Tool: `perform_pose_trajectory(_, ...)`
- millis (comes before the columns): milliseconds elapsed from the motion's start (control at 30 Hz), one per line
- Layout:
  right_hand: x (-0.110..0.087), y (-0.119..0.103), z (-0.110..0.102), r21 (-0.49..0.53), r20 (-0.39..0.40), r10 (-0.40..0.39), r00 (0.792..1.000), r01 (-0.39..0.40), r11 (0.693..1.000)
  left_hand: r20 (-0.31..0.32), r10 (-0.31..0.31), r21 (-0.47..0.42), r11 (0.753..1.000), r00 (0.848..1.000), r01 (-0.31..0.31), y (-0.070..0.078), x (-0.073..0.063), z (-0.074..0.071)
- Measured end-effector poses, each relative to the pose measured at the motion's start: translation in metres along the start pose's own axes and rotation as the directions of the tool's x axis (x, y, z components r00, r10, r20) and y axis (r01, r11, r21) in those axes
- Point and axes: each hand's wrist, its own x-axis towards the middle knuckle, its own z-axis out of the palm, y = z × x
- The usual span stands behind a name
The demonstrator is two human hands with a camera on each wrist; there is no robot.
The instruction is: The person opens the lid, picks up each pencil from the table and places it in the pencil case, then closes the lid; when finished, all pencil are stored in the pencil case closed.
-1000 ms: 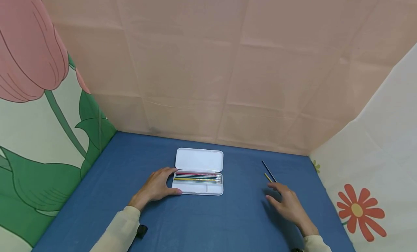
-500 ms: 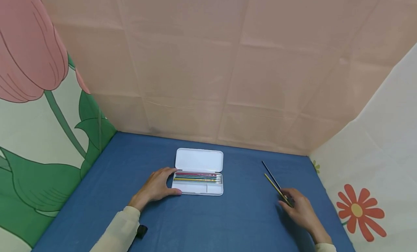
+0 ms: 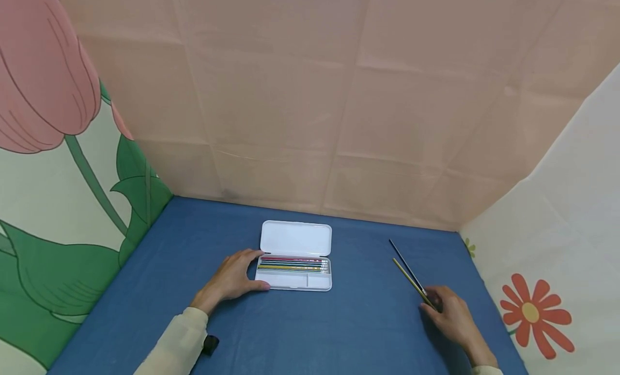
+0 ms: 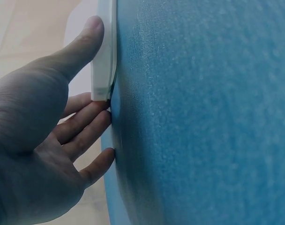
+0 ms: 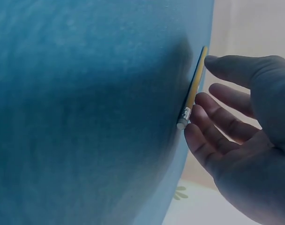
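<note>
A white pencil case (image 3: 282, 280) lies with its lid up on the blue tabletop, holding a row of several coloured pencils (image 3: 293, 264). My left hand (image 3: 234, 275) grips its left end, thumb on the near wall and fingertips at the far corner; the left wrist view shows the thumb along the case's side wall (image 4: 102, 70). At the right, my right hand (image 3: 452, 316) is at the near end of a yellow pencil (image 5: 195, 86) with loosely bent fingers. The thumb tip and fingertips touch or nearly touch it. A dark pencil (image 3: 400, 255) lies beside the yellow one.
The blue tabletop (image 3: 339, 332) runs back to a tan cloth wall (image 3: 310, 106). A tulip-printed panel (image 3: 63, 267) stands at the left, and a white panel with a red flower (image 3: 530, 313) at the right.
My right hand has moved back toward me and to the right along the pencils, uncovering more of the yellow and dark ones. The left hand and the case have stayed put.
</note>
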Motion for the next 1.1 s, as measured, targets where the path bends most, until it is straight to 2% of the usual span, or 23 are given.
perform_pose_trajectory(200, 0.000, 0.002, 0.000, -0.004, 0.068, 0.049, 0.997, -0.049, 0.999, 0.004, -0.011, -0.002, 1.000, 1.000, 0.011, 0.000, -0.002, 0.000)
perform_pose_trajectory(467, 0.002, 0.002, 0.001, 0.068, 0.137, 0.114, 0.984, -0.124, 0.990, -0.003, -0.006, -0.008, 1.000, 1.000, 0.006, -0.001, -0.002, 0.001)
perform_pose_trajectory(633, 0.002, 0.000, 0.000, 0.066, 0.160, 0.129, 0.979, -0.141, 0.988, -0.001, 0.000, -0.011, 1.000, 1.000, 0.000, 0.001, -0.003, 0.000)
perform_pose_trajectory(733, 0.000, -0.002, 0.000, 0.065, 0.149, 0.113, 0.982, -0.123, 0.990, 0.000, 0.001, -0.013, 1.000, 1.000, -0.001, 0.001, -0.004, -0.001)
perform_pose_trajectory(867, -0.002, -0.008, 0.002, 0.056, 0.077, 0.038, 0.996, -0.042, 0.998, -0.007, 0.013, -0.011, 1.000, 1.000, -0.013, 0.001, -0.004, -0.001)
perform_pose_trajectory(967, -0.001, -0.014, 0.003, 0.053, 0.032, -0.015, 0.999, 0.014, 0.999, -0.015, 0.029, -0.009, 1.000, 0.999, -0.029, 0.001, -0.004, -0.002)
perform_pose_trajectory(1100, 0.005, -0.026, 0.005, 0.079, 0.029, -0.052, 0.998, 0.050, 0.996, -0.017, 0.035, -0.009, 0.999, 0.999, -0.035, 0.001, -0.004, -0.002)
